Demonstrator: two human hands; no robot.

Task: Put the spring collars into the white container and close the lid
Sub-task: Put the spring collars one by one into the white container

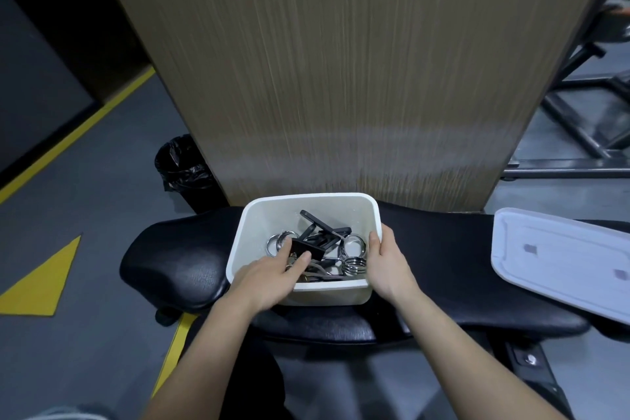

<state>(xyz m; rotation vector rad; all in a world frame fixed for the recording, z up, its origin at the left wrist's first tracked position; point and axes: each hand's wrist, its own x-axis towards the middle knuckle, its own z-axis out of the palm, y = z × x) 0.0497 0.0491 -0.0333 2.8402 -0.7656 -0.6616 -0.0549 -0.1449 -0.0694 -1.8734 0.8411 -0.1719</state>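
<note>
The white container [259,215] stands open on a black padded bench. Inside lie several spring collars [354,264], silver coils with black handles, piled at the bottom. My left hand [269,278] reaches over the near left rim into the container, fingers closed around a black-handled spring collar [306,247]. My right hand [387,261] grips the container's right wall, thumb inside the rim. The white lid [559,259] lies apart at the right end of the bench, tilted and partly overhanging.
The black bench [443,249] runs left to right in front of a wood-grain pillar [341,78]. A black bin with a bag [180,167] stands at the back left. Black metal gym frames [586,119] stand at the right. The grey floor has yellow markings [37,283].
</note>
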